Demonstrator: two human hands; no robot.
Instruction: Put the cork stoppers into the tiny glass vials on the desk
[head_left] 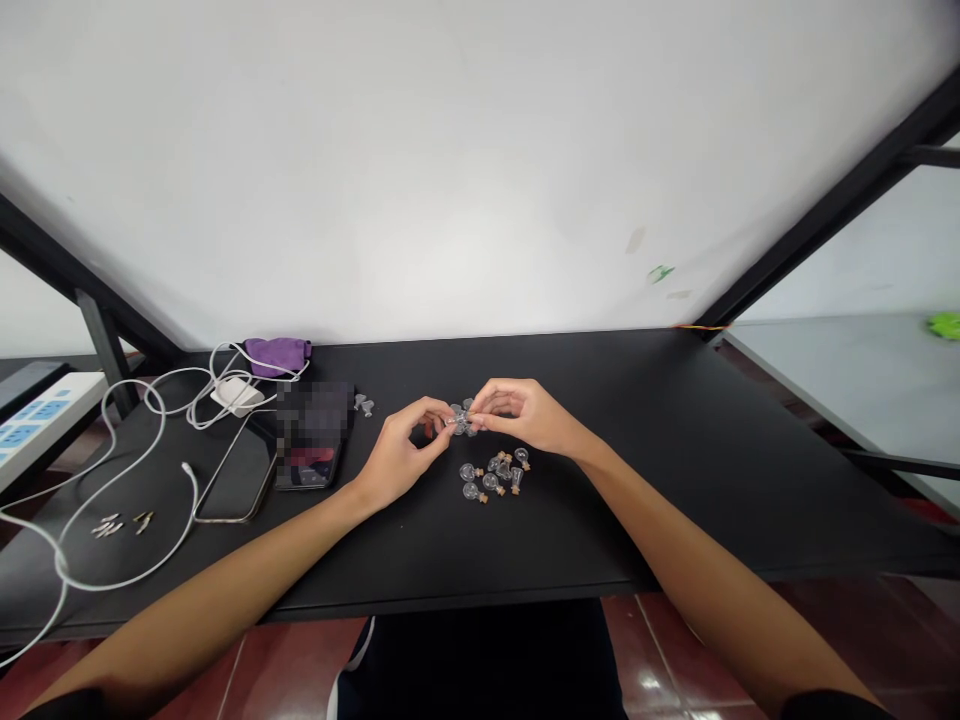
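My left hand [405, 452] and my right hand [525, 415] meet over the middle of the black table [660, 450], their fingertips pinching a small glass bottle [461, 420]. Other little bottles seem bunched at that spot, and my fingers partly hide them. Just below my right hand lies a loose group of several round glass bottles with cork stoppers [491, 475]. Two more small glass bottles [364, 405] stand apart, to the left of my left hand.
Left of my hands lie a blurred phone [311, 437], a clear glass-like panel [236, 470], a white charger [236, 396], a purple pouch [277, 355], white cables [127, 500] and several small metal pieces [112, 526]. A power strip [45, 425] stands beyond the table's left edge.
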